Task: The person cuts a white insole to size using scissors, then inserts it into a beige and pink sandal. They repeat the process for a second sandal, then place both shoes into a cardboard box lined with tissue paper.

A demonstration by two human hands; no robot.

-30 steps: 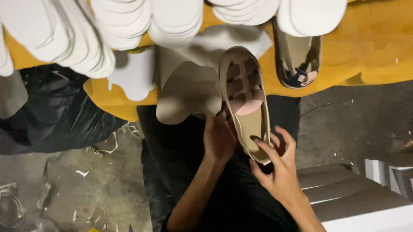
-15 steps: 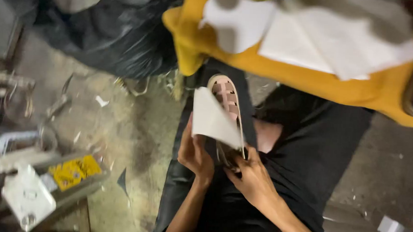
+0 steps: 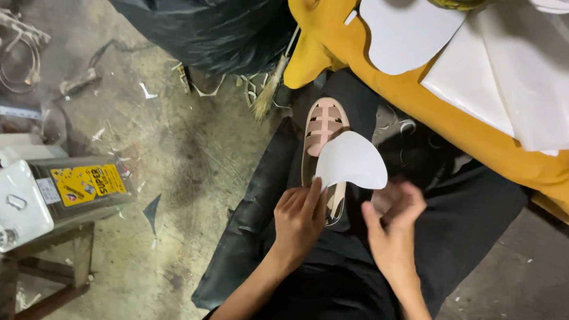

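A pink strappy sandal [image 3: 324, 124] with a beige sole lies lengthwise on my lap, on black trousers [image 3: 451, 208]. My left hand [image 3: 299, 220] pinches a white curved insole-shaped cut-out [image 3: 352, 160] by its lower edge and holds it over the sandal's heel half. The sandal's heel end is hidden behind that hand and the cut-out. My right hand [image 3: 394, 232] hovers just right of the sandal, blurred, with its fingers spread and nothing seen in it.
A yellow-covered table [image 3: 493, 135] at upper right carries white sheets [image 3: 535, 82] and another white cut-out [image 3: 401, 30]. A black plastic bag [image 3: 201, 19] and a brush [image 3: 265, 94] lie behind. A metal tin with a yellow label [image 3: 55, 193] sits on a wooden stool at left.
The view has swung down and left. The white cut-out has shifted to the right, baring the sandal's straps. My right hand has come off the sandal.
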